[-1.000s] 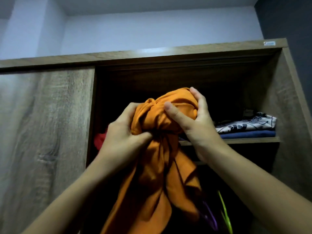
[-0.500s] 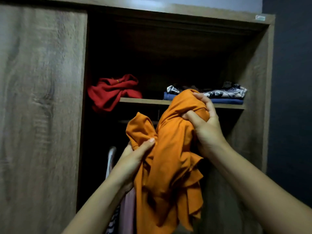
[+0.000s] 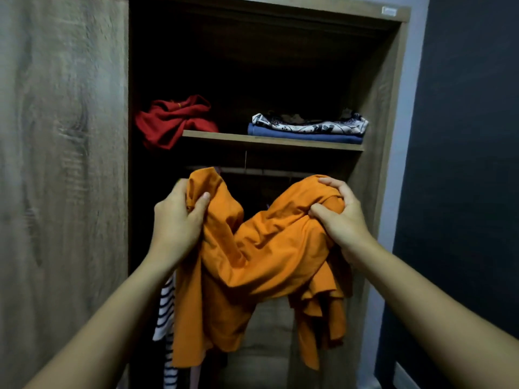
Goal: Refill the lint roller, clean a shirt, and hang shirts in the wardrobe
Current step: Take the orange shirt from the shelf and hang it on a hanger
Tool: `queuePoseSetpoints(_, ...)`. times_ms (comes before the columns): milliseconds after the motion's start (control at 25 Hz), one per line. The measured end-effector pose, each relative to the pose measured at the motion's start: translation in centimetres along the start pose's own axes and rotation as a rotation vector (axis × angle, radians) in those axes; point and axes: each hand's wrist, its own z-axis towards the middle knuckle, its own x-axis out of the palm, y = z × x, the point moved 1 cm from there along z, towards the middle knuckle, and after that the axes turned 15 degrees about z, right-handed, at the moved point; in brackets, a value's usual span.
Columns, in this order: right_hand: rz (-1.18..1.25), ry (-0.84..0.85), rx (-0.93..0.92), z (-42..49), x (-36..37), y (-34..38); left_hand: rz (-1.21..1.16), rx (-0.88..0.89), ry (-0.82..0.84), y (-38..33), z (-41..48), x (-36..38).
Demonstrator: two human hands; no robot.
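At the open half of the wardrobe [image 3: 393,108], both hands are raised to about the same height. The left hand [image 3: 177,220] has its fingers and thumb curled round one bunched end of the orange shirt [image 3: 269,254]; the right hand [image 3: 341,217] clutches a thicker wad of the same cloth at the other end. Neither hand has anything else in it that I can see. Between them the shirt sags in a shallow loop and its loose folds hang down past both wrists, so its long axis runs left to right across the opening, roughly in line with the hanging rail [image 3: 269,172]. That rail is the thing that matters: it lies just above the hands and further in, under the shelf [image 3: 269,140], with both hands about equally near it. I can make out no hanger in the shirt or on the visible stretch of rail, and the cloth is too crumpled to tell collar from hem, so I judge it needs shaking out and a hanger before it goes up and inward. A striped garment [image 3: 165,310] hangs low by the left forearm. On the shelf sit a crumpled red garment [image 3: 174,120] and a folded stack [image 3: 306,129].
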Motion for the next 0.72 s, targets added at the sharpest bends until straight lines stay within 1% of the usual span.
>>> queuePoseSetpoints(80,-0.077,0.017,-0.050,-1.3,-1.0,-0.1,0.004,0.012,-0.040,-0.6,-1.0,-0.9)
queuePoseSetpoints(120,-0.119,0.024,-0.073,-1.9,-1.6,-0.2,0.075,0.040,-0.043,-0.8,-1.4,-1.1)
queuePoseSetpoints(160,-0.159,0.033,-0.089,-2.6,-2.1,-0.2,0.199,0.084,-0.031,-0.9,-1.6,-1.3)
queuePoseSetpoints(280,-0.205,0.030,-0.113,-3.9,-2.8,-0.6,0.533,0.178,0.098,-0.8,-1.8,-1.2)
queuePoseSetpoints(360,-0.198,0.019,-0.132,-4.3,-3.1,-0.5,0.593,0.241,0.101,-1.0,-2.0,-1.6)
queuePoseSetpoints(400,-0.201,0.012,-0.137,-4.4,-3.3,-0.4,0.540,0.245,0.062,-1.1,-2.0,-1.9)
queuePoseSetpoints(440,-0.205,0.011,-0.137,-4.4,-3.4,-0.3,0.416,0.201,0.033,-1.4,-1.9,-2.3)
queuePoseSetpoints(480,-0.223,0.025,-0.129,-4.4,-3.5,-0.4,0.239,0.125,0.045,-1.7,-1.7,-2.8)
queuePoseSetpoints(560,-0.355,0.105,-0.071,-4.3,-3.6,-0.6,-0.143,-0.016,0.160,-3.0,-1.1,-3.5)
queuePoseSetpoints(600,-0.448,0.157,-0.032,-4.3,-3.6,-0.9,-0.273,-0.057,0.225,-4.0,-1.0,-3.6)
queuePoseSetpoints(640,-0.506,0.201,-0.008,-4.5,-3.5,-0.9,-0.369,-0.080,0.282,-5.1,-1.0,-3.8)
queuePoseSetpoints(720,-0.462,0.245,-0.026,-4.8,-2.8,-0.3,-0.457,-0.080,0.386,-7.2,-0.9,-4.0)
